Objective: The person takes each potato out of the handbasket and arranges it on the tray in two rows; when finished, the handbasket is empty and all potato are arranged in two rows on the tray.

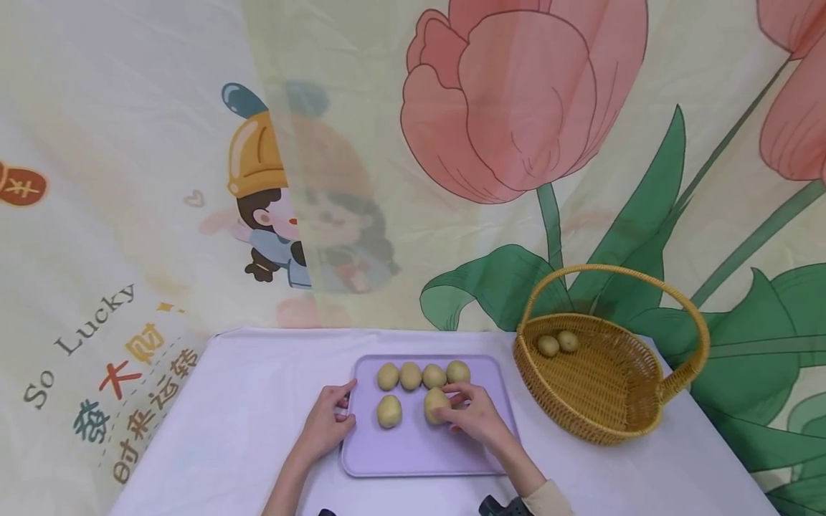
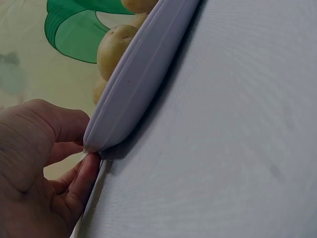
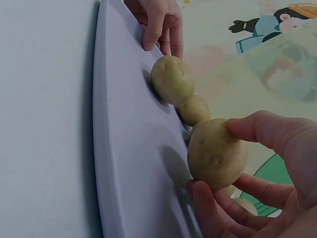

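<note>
My right hand [image 1: 474, 414] pinches a potato [image 3: 217, 153] between thumb and fingertips. This potato is just above the lilac tray [image 1: 413, 459], with its shadow on the tray in the right wrist view. A row of several potatoes [image 1: 410, 375] lies along the tray's far side. Another potato [image 1: 389, 411] rests in front of the row, toward the left. My left hand [image 1: 325, 423] holds the tray's left edge with bent fingers, and in the left wrist view its fingertips [image 2: 88, 166] meet the rim.
To the right of the tray stands a wicker basket [image 1: 581, 430] with a tall arched handle. Two potatoes [image 1: 558, 343] lie inside it, near its far left wall. A white cloth [image 1: 219, 430] covers the table, and a printed curtain [image 1: 361, 301] hangs behind.
</note>
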Available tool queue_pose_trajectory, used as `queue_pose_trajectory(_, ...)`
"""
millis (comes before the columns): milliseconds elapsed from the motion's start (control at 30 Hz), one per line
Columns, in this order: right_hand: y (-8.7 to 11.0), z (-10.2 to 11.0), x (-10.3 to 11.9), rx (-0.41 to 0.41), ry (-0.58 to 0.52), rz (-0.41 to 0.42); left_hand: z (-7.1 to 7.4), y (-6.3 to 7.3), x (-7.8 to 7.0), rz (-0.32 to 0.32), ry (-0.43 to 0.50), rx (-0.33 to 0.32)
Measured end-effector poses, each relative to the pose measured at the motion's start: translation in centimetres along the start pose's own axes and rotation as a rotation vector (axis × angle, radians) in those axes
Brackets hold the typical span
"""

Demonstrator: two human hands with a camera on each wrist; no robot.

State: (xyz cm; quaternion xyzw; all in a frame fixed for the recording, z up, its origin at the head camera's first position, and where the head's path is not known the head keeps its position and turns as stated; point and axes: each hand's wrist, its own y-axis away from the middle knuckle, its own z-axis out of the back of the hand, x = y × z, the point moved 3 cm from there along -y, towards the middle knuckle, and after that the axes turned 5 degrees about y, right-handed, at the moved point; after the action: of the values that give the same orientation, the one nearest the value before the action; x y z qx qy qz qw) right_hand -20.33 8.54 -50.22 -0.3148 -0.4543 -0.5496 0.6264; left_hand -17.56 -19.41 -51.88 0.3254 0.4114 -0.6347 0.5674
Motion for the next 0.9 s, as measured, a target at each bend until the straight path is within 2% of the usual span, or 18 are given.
queue_pose_trajectory(233,0.2,-0.4,0.2,-0.004,0.041,0.039,-0.1,0.0,-0.1,-0.005,0.017,0.006)
queue_pose_trajectory(633,0.0,-1.9,0.5,0.0,0.016,0.079,0.0,0.0,0.2,-0.007,0.008,-0.002)
queue_pose_trajectory(900,0.0,-2.8,1.0,0.009,0.083,0.075,0.0,0.1,0.2,-0.035,0.008,-0.009)
